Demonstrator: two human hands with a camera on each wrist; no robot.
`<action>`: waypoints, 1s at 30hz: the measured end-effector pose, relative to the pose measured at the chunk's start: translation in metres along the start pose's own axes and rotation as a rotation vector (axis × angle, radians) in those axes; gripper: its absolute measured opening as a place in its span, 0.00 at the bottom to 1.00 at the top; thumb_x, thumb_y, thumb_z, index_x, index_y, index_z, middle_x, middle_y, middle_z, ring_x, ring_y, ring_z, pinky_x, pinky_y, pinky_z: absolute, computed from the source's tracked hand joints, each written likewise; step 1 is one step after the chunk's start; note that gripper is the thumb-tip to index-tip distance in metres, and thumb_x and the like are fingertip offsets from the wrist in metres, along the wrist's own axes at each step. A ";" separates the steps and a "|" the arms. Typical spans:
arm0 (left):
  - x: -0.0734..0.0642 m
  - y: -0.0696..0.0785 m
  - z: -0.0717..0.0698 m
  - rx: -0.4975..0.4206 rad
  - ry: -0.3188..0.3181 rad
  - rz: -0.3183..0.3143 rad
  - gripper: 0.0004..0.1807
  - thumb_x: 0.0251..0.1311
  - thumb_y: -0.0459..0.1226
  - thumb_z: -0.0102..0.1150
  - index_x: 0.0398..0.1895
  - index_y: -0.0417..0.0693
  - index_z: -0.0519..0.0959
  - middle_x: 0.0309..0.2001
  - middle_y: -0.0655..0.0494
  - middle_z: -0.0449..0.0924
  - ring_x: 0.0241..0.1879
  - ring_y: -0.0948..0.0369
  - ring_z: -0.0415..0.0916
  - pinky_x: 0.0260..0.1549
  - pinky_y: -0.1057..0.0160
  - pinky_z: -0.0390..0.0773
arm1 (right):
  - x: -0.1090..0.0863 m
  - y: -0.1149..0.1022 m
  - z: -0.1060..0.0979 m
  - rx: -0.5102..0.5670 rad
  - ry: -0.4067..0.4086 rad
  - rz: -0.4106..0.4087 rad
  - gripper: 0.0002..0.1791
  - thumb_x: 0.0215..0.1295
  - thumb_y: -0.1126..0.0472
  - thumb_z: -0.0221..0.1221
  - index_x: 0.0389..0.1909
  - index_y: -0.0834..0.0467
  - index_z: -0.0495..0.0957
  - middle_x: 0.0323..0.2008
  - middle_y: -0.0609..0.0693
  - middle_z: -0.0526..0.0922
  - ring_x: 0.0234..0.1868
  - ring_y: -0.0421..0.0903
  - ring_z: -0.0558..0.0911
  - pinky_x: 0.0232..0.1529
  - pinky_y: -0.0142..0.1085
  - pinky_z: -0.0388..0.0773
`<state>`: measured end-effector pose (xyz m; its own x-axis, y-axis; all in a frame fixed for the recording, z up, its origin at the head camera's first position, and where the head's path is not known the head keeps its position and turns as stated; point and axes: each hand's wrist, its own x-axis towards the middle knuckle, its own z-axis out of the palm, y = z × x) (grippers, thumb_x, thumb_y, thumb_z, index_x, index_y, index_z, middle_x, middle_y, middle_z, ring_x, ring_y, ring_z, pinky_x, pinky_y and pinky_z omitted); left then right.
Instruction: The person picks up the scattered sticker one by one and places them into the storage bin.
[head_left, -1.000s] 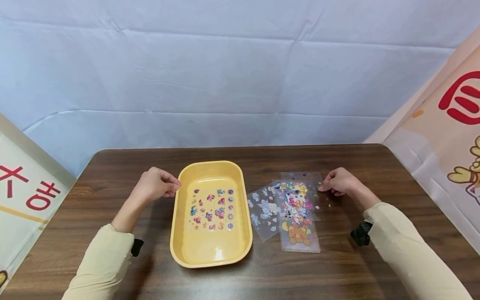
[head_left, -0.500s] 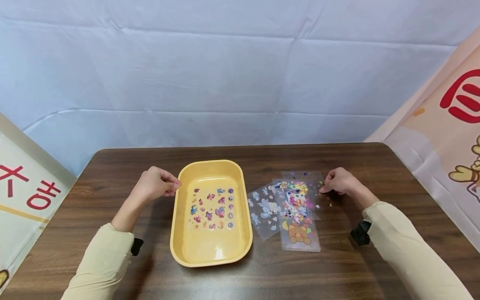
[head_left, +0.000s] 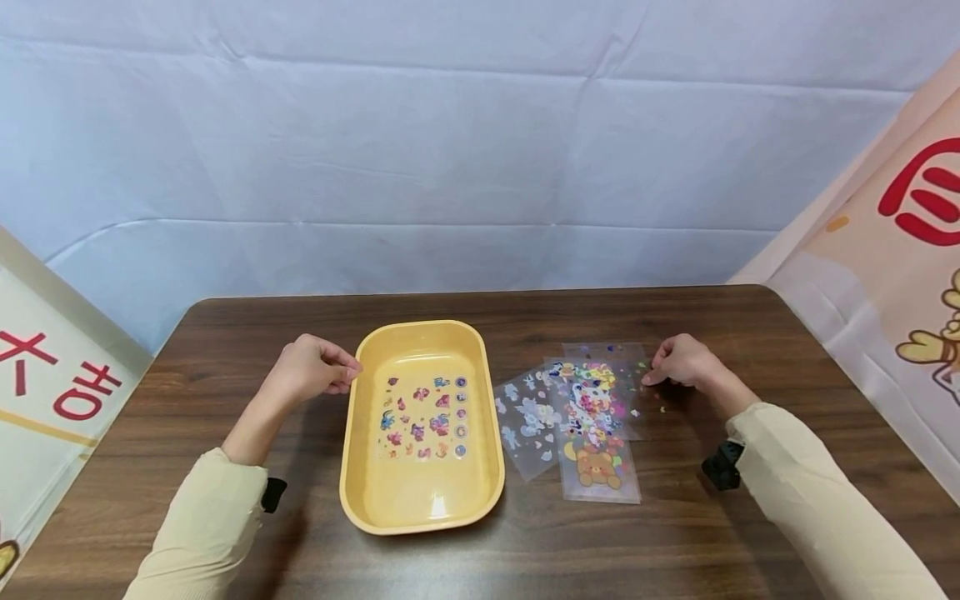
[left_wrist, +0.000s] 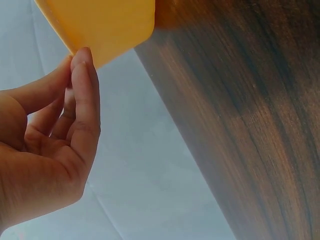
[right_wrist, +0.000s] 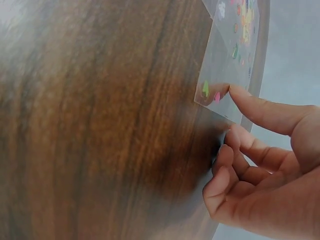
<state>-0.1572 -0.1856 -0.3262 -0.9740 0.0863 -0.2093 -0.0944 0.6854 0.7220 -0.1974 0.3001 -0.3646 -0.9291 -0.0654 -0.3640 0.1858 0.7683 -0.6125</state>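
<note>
My left hand [head_left: 311, 367] pinches the left rim of a yellow tray [head_left: 427, 504] between thumb and fingertips. Inside the tray lies a clear sticker sheet [head_left: 418, 432] with small pink, purple and blue figures. To the tray's right, several clear sticker sheets overlap on the table; a brown bear [head_left: 597, 469] shows on the front one. My right hand [head_left: 682, 364] is at their right side, its thumb and index finger at the edge of a nearly clear sticker sheet [right_wrist: 225, 60]. In the right wrist view the thumb lies on that sheet and the other fingers curl below its edge.
The dark wooden table [head_left: 247, 325] carries everything. A pale cloth [head_left: 450, 167] hangs behind its far edge. Printed banners flank it, one left [head_left: 60, 367] and one right [head_left: 877, 308]. Black wrist cameras show at the left sleeve [head_left: 273, 494] and right sleeve [head_left: 722, 465].
My right hand has shifted slightly to the right, and the sheet at its fingers has slid a little with it. The left hand and the tray stay in place.
</note>
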 end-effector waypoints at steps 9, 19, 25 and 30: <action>0.001 -0.001 0.000 -0.002 0.000 0.002 0.08 0.56 0.30 0.60 0.35 0.32 0.82 0.27 0.49 0.81 0.26 0.58 0.80 0.32 0.57 0.82 | 0.000 -0.002 0.000 -0.027 0.016 0.003 0.10 0.50 0.67 0.65 0.22 0.65 0.72 0.17 0.48 0.71 0.18 0.43 0.68 0.18 0.33 0.63; 0.000 -0.002 0.000 -0.012 0.001 0.008 0.08 0.55 0.30 0.60 0.35 0.32 0.82 0.28 0.48 0.81 0.27 0.56 0.80 0.32 0.57 0.82 | -0.001 -0.003 0.001 -0.037 0.021 -0.006 0.10 0.50 0.67 0.65 0.20 0.65 0.73 0.17 0.48 0.73 0.19 0.44 0.69 0.18 0.33 0.64; 0.000 -0.002 0.000 -0.004 0.002 0.005 0.08 0.56 0.30 0.59 0.35 0.32 0.82 0.28 0.48 0.81 0.26 0.58 0.80 0.32 0.57 0.82 | -0.001 -0.004 0.002 -0.047 0.027 -0.003 0.09 0.52 0.67 0.64 0.21 0.65 0.74 0.18 0.49 0.74 0.20 0.44 0.69 0.19 0.33 0.64; 0.001 -0.003 0.000 -0.006 -0.001 0.008 0.08 0.56 0.30 0.59 0.35 0.32 0.82 0.28 0.48 0.81 0.26 0.59 0.80 0.32 0.57 0.82 | -0.001 -0.004 0.003 -0.045 0.034 -0.012 0.08 0.52 0.68 0.64 0.21 0.66 0.74 0.19 0.49 0.75 0.21 0.44 0.70 0.21 0.34 0.67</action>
<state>-0.1576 -0.1872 -0.3283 -0.9744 0.0925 -0.2047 -0.0882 0.6805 0.7274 -0.1962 0.2951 -0.3634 -0.9419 -0.0537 -0.3317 0.1604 0.7955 -0.5844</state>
